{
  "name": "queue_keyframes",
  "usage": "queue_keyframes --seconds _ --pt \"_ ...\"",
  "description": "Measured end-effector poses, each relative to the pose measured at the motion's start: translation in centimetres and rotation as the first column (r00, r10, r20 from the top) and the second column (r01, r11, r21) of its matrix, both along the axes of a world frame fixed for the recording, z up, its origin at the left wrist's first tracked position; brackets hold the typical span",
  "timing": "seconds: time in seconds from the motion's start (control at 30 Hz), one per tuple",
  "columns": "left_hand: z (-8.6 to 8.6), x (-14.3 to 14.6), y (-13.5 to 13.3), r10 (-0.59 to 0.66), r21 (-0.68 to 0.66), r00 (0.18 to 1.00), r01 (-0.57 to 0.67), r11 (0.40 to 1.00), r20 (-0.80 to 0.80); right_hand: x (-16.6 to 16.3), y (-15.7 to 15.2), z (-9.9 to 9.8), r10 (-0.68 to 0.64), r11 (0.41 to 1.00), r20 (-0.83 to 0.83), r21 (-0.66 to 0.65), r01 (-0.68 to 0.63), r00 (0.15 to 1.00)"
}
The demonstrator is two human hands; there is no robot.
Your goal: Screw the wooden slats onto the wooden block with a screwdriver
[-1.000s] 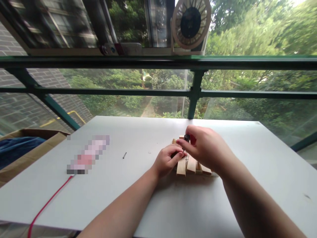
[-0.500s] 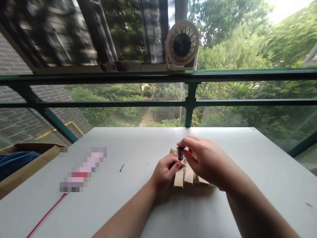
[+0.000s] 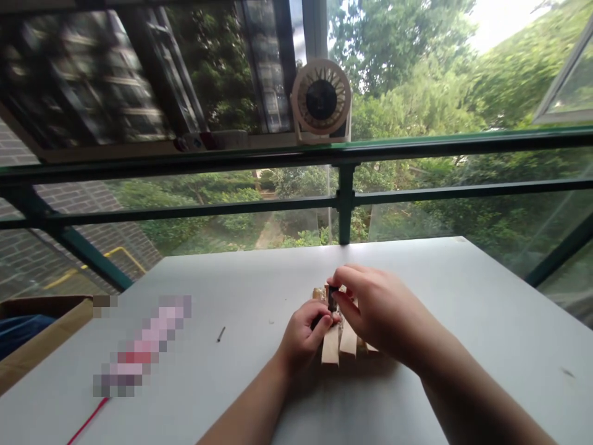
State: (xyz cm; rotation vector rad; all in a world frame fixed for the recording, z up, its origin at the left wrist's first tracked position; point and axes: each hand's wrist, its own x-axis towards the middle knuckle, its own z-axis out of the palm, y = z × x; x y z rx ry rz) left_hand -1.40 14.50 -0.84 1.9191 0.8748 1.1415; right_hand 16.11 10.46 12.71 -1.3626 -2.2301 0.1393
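Observation:
A small wooden assembly with several pale flat strips (image 3: 330,347) lies on the white table, its strips pointing toward me. Over it, my right hand (image 3: 370,303) pinches the dark handle of a small screwdriver (image 3: 332,299), held upright with its tip down at the wood. My left hand (image 3: 306,330) is closed at the assembly's left side, thumb and forefinger beside the screwdriver's tip. What the left fingers grip is partly hidden, though they press on the wooden piece. My right hand covers the assembly's right part.
A small screw-like piece (image 3: 221,334) lies on the white table (image 3: 250,395). Farther left are a blurred-out pink object (image 3: 152,337) with a red cord (image 3: 88,421) and a cardboard box (image 3: 55,337) holding blue cloth. A round fan (image 3: 321,100) stands by the green railing (image 3: 208,162).
The whole view has shifted and tilted slightly, so the table things sit lower and farther left. Both hands stay at the wooden assembly, the screwdriver still upright in my right hand.

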Motion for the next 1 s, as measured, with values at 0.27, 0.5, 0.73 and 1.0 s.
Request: queue_keyframes --seconds 0.27,0.5,0.73,1.0 --pt "0.1 -0.1 -0.2 0.013 -0.036 1.000 -0.013 0.999 -0.004 -0.4 -0.2 0.0 0.070 0.998 0.008 -0.001 -0.070 0.998" --pt "0.1 -0.1 -0.3 0.014 -0.031 1.000 -0.014 0.999 0.008 -0.5 0.4 -0.5 0.049 0.999 -0.007 0.003 -0.048 0.999" --pt "-0.3 0.1 -0.2 0.011 -0.001 0.999 -0.011 1.000 0.043 0.2 1.2 -0.7 -0.097 0.993 -0.015 0.066 0.098 0.995" --pt "-0.1 0.0 -0.2 -0.006 -0.016 0.999 0.006 1.000 0.053 -0.5 1.2 -1.1 -0.129 0.989 -0.038 0.068 0.131 0.991"
